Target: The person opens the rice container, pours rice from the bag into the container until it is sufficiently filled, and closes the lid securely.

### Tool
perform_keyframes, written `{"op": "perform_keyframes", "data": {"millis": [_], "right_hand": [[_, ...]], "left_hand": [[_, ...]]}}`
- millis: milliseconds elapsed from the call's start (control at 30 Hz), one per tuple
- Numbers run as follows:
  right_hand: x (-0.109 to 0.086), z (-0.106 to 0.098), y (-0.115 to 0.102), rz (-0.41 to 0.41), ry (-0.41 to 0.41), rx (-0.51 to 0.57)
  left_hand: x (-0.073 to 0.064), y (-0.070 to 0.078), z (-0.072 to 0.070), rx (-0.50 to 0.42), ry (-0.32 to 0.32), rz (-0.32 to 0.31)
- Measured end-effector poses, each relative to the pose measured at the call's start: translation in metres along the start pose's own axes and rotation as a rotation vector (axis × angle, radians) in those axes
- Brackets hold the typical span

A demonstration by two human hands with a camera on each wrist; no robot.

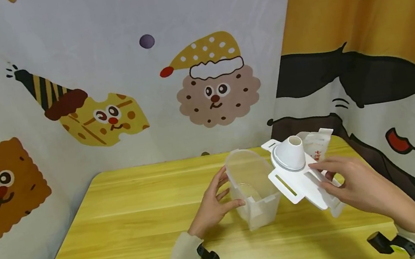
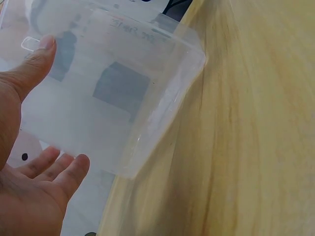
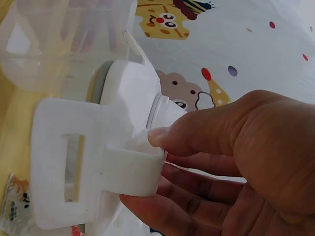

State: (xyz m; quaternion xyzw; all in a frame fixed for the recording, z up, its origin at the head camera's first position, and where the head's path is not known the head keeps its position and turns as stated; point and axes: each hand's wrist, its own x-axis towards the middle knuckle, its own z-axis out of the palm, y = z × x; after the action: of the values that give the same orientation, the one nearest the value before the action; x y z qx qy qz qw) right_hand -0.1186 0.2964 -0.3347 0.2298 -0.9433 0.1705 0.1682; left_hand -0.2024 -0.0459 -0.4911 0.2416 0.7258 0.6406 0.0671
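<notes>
A translucent plastic container (image 1: pixel 258 211) with an open top stands on the wooden table in front of me. My left hand (image 1: pixel 216 202) holds it from the left side, thumb along the near wall and fingers at the far side. In the left wrist view the thumb lies over the container wall (image 2: pixel 93 123), close to a small raised tab. My right hand (image 1: pixel 354 181) pinches a white lid (image 1: pixel 302 182) by its raised handle, tilted and held up just right of the container. The lid has a cone-shaped spout (image 1: pixel 291 152), slotted side flaps and a grey seal (image 3: pixel 101 81).
Behind the lid stands a whitish bag (image 1: pixel 323 137) with red print, partly hidden by the lid and right hand. The wooden table (image 1: pixel 126 231) extends left of the container. A curtain (image 1: pixel 105 37) with cartoon figures hangs behind the table's back edge.
</notes>
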Motion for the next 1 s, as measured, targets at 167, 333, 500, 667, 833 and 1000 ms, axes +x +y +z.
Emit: {"op": "perform_keyframes", "data": {"millis": [167, 333, 500, 667, 833, 1000], "right_hand": [[-0.009, 0.000, 0.007, 0.010, -0.039, -0.005], [-0.018, 0.001, 0.013, 0.028, -0.068, 0.004], [-0.025, 0.002, 0.021, 0.040, -0.091, 0.032], [-0.031, 0.004, 0.030, 0.079, -0.110, 0.043], [-0.038, 0.011, 0.036, 0.091, -0.117, 0.052], [-0.042, 0.022, 0.038, 0.100, -0.143, 0.015]], "left_hand": [[0.000, 0.001, 0.000, -0.009, 0.004, 0.011], [0.000, 0.000, 0.000, -0.011, -0.001, 0.007], [0.000, -0.001, 0.000, -0.011, -0.002, -0.014], [0.000, 0.000, 0.000, -0.013, -0.005, -0.017], [0.000, 0.000, 0.000, -0.013, -0.010, -0.015], [-0.001, 0.000, 0.001, -0.014, -0.006, -0.013]]}}
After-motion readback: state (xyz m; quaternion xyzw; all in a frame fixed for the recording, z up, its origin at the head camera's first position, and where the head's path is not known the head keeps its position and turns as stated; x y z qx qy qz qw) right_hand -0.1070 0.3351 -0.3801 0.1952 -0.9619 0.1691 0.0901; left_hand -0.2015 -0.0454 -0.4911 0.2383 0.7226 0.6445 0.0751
